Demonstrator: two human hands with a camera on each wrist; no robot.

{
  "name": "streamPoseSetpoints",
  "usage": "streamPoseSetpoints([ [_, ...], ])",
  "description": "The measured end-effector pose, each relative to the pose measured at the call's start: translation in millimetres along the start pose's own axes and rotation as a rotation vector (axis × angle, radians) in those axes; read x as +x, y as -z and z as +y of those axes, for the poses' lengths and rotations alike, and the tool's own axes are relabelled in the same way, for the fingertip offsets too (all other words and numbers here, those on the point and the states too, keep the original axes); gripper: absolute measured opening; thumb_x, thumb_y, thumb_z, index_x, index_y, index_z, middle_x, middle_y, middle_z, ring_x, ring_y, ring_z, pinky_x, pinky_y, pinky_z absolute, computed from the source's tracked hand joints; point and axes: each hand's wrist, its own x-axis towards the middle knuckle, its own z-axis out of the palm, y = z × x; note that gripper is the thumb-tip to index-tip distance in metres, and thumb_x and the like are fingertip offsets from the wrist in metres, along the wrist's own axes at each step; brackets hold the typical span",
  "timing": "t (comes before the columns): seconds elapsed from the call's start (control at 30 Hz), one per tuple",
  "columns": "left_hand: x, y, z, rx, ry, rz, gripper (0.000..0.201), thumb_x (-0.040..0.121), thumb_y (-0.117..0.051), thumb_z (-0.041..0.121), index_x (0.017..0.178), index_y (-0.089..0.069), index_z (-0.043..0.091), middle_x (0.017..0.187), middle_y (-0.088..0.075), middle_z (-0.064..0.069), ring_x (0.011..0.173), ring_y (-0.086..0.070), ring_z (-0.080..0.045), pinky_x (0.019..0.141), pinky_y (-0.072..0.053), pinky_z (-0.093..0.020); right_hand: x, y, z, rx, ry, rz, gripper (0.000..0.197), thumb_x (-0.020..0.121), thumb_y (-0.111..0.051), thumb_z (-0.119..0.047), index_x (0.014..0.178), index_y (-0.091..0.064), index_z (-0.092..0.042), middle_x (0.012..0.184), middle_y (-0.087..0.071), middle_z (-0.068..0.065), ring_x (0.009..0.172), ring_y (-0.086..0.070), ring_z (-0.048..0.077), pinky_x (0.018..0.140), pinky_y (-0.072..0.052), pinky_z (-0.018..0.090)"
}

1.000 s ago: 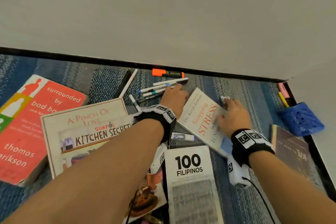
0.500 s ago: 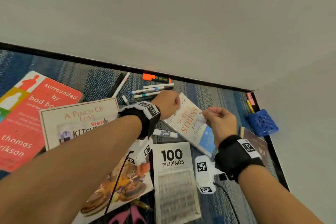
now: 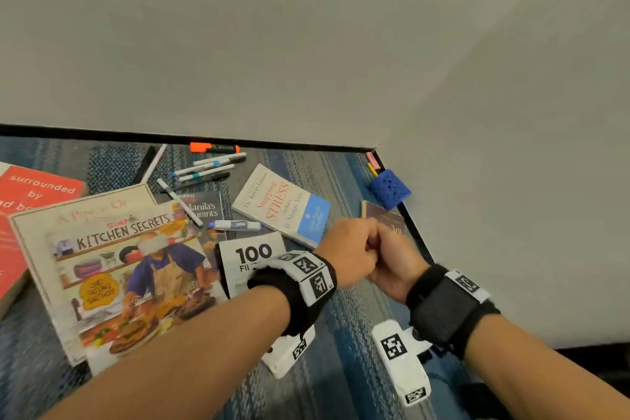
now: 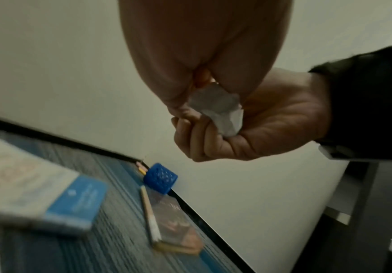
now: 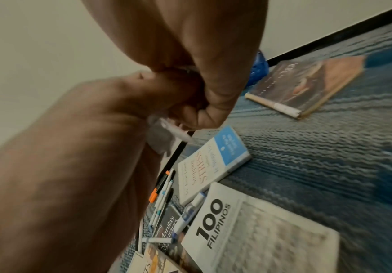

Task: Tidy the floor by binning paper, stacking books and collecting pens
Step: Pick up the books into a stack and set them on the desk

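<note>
My left hand (image 3: 347, 251) and right hand (image 3: 395, 259) meet in the air above the carpet, fists pressed together. Between them is a crumpled white paper (image 4: 216, 110); the left wrist view shows both hands' fingers curled round it. In the right wrist view the paper (image 5: 164, 133) pokes out below the fists. Books lie scattered below: Stopping Stress (image 3: 283, 204), 100 Filipinos (image 3: 252, 256), Kitchen Secrets (image 3: 129, 269), a red book (image 3: 34, 194) and a brown book (image 3: 388, 220). Several pens (image 3: 208, 169) and an orange marker (image 3: 213, 148) lie by the wall.
A blue mesh pen holder (image 3: 390, 189) lies tipped in the corner, with highlighters sticking out. A white-and-blue marker (image 3: 235, 225) rests beside the Manila's restaurants book (image 3: 204, 210). Grey walls with a black skirting close off the far and right sides.
My right hand lifted a white paper off the Stopping Stress book. My left hand left the pens, and both hands came together to the right, clasping the paper.
</note>
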Motion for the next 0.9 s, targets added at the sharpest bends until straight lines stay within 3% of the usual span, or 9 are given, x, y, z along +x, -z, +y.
streamPoseSetpoints([
  [0.07, -13.1, -26.1, 8.0, -0.056, 0.016, -0.005, 0.006, 0.072, -0.058, 0.008, 0.074, -0.058, 0.014, 0.067, -0.06, -0.006, 0.068, -0.057, -0.026, 0.067, -0.051, -0.037, -13.0, 24.1, 17.1, 0.073, -0.054, 0.015, 0.018, 0.096, -0.042, -0.017, 0.085, -0.055, -0.01, 0.066, -0.06, 0.005, 0.053, -0.062, 0.011, 0.045, -0.052, 0.023],
  [0.13, -26.1, -55.3, 17.1, -0.066, -0.005, -0.008, 0.008, 0.075, -0.057, 0.006, 0.075, -0.054, 0.013, 0.069, -0.055, -0.004, 0.067, -0.049, -0.02, 0.066, -0.045, -0.034, -26.9, 48.3, 34.5, 0.273, -0.056, -0.002, 0.008, 0.089, -0.051, -0.019, 0.092, -0.054, -0.013, 0.078, -0.055, 0.007, 0.068, -0.061, 0.015, 0.059, -0.056, 0.028],
  [0.23, -44.1, -96.1, 29.4, 0.055, -0.119, 0.058, 0.006, 0.092, -0.045, 0.015, 0.092, -0.05, 0.013, 0.086, -0.053, -0.005, 0.079, -0.047, -0.02, 0.073, -0.039, -0.032, -53.2, 65.2, 60.3, 0.586, -0.019, -0.073, 0.028, 0.076, -0.06, -0.032, 0.1, -0.06, -0.017, 0.087, -0.058, 0.006, 0.088, -0.057, 0.018, 0.087, -0.049, 0.032],
  [0.37, -52.2, -119.8, 41.7, 0.09, -0.165, 0.073, 0.022, 0.102, -0.039, 0.026, 0.115, -0.049, 0.012, 0.094, -0.062, -0.008, 0.087, -0.054, -0.028, 0.072, -0.033, -0.031, -75.0, 64.5, 91.1, 0.839, 0.149, -0.073, 0.072, 0.041, -0.092, -0.041, 0.098, -0.054, -0.019, 0.081, -0.053, 0.005, 0.09, -0.051, 0.017, 0.092, -0.041, 0.031],
  [0.53, -54.1, -130.4, 60.5, 0.441, -0.338, 0.073, 0.014, 0.098, -0.035, 0.027, 0.095, -0.048, 0.025, 0.077, -0.051, 0.007, 0.073, -0.053, -0.021, 0.069, -0.03, -0.033, -88.9, 86.2, 100.3, 0.916, 0.066, -0.15, 0.07, 0.067, -0.084, -0.027, 0.126, -0.048, -0.021, 0.111, -0.053, 0.009, 0.119, -0.043, 0.022, 0.112, -0.029, 0.038],
  [0.6, -56.5, -138.8, 72.8, 0.483, -0.4, 0.102, 0.009, 0.094, -0.038, 0.026, 0.086, -0.04, 0.03, 0.072, -0.052, 0.009, 0.065, -0.054, -0.017, 0.067, -0.031, -0.036, -95.1, 93.8, 97.2, 0.919, 0.06, -0.164, 0.059, 0.073, -0.078, -0.024, 0.124, -0.05, -0.018, 0.11, -0.06, 0.009, 0.11, -0.054, 0.023, 0.099, -0.042, 0.037],
  [0.67, -55.8, -148.7, 78.6, 0.488, -0.395, 0.087, 0.008, 0.094, -0.037, 0.029, 0.086, -0.04, 0.03, 0.071, -0.053, 0.01, 0.065, -0.056, -0.017, 0.068, -0.041, -0.041, -100.7, 103.6, 94.4, 0.916, 0.085, -0.117, 0.028, 0.092, -0.051, -0.031, 0.115, -0.054, -0.016, 0.102, -0.066, 0.009, 0.1, -0.059, 0.022, 0.089, -0.048, 0.037],
  [0.8, -52.1, -171.2, 81.6, 0.161, -0.221, -0.081, 0.026, 0.094, -0.028, 0.046, 0.097, -0.048, 0.03, 0.083, -0.057, 0.01, 0.081, -0.058, -0.016, 0.079, -0.045, -0.041, -103.3, 142.7, 92.6, 0.785, 0.148, 0.03, 0.035, 0.1, -0.038, -0.044, 0.099, -0.061, -0.018, 0.082, -0.068, 0.004, 0.078, -0.064, 0.015, 0.064, -0.054, 0.028],
  [0.9, -49.1, -195.5, 96.6, -0.106, -0.215, -0.165, 0.027, 0.094, -0.032, 0.044, 0.111, -0.05, 0.032, 0.091, -0.063, 0.009, 0.086, -0.062, -0.009, 0.08, -0.051, -0.04, -119.6, 183.7, 84.7, 0.706, 0.141, 0.166, 0.04, 0.099, -0.04, -0.045, 0.081, -0.061, -0.015, 0.044, -0.049, -0.004, 0.033, -0.041, 0.003, 0.028, -0.03, 0.013],
])
